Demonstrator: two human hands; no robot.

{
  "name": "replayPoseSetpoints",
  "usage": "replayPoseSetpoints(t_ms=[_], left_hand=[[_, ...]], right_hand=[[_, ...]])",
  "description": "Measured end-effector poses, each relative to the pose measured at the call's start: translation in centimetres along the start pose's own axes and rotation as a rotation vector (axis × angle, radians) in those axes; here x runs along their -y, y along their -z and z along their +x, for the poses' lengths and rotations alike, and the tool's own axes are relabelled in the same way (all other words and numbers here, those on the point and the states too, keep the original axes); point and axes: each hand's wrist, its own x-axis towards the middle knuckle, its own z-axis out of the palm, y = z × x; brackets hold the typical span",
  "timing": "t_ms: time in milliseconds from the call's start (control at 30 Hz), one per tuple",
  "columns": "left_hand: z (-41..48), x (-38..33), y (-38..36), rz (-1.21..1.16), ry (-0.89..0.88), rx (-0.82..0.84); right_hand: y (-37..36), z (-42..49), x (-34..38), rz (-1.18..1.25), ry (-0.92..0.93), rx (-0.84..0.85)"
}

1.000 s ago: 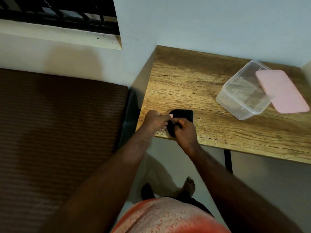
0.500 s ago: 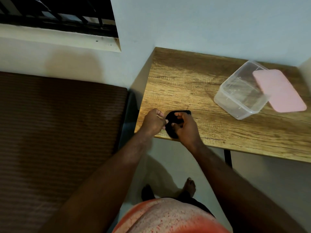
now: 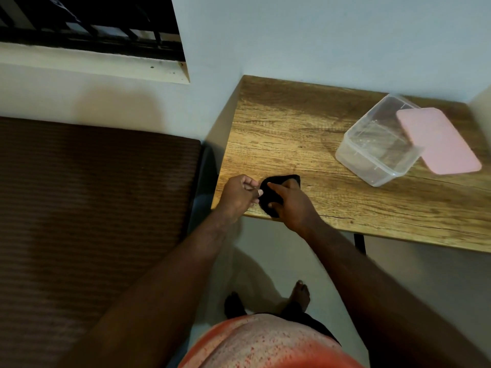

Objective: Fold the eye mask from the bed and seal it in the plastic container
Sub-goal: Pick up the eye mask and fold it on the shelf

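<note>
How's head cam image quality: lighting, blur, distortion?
Head view: dim, warm light; black fabric eye mask reads as a featureless blob; pink plastic lid and clear plastic container look soft-edged; wide-angle stretches the forearms near the bottom edge.

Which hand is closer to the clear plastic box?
Right. The right hand holds the black eye mask on the side facing the box; the left hand sits at the mask's other side, farther from the box.

Both bare forearms reach forward and converge. The left hand (image 3: 237, 196), its fingers curled, pinches the left edge of the eye mask (image 3: 271, 194). The right hand (image 3: 291, 206) lies over it, forefinger and thumb clasping its edges.
</note>
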Motion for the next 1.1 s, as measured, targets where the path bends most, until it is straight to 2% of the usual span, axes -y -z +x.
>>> replayPoseSetpoints(t_ms=[67,233,367,600,900,1000,1100], left_hand=[[0.0,0.0,-0.6,0.046,-0.017,-0.043],[-0.4,0.0,-1.9,0.292,-0.116,-0.104],[-0.2,-0.9,-2.2,0.397,-0.039,-0.086],[0.3,-2.0,-2.4,0.603,0.035,-0.037],[0.8,-1.9,-2.0,0.458,0.097,-0.029],[1.0,-2.1,-1.8,0.411,0.132,-0.011],[1.2,-2.4,-1.8,0.39,0.149,0.016]], right_hand=[[-0.3,-0.2,0.2,-0.063,0.027,-0.003],[-0.6,-0.5,-0.4,-0.435,0.018,-0.066],[-1.2,-1.1,-2.3,-0.331,0.085,0.051],[-2.1,-1.3,-3.0,-0.26,0.059,0.014],[-0.3,-1.6,-4.6,-0.213,-0.052,0.017],[-0.3,-1.0,-2.8,-0.233,0.094,-0.104],[-1.2,-0.5,-1.8,-0.224,0.224,-0.042]])
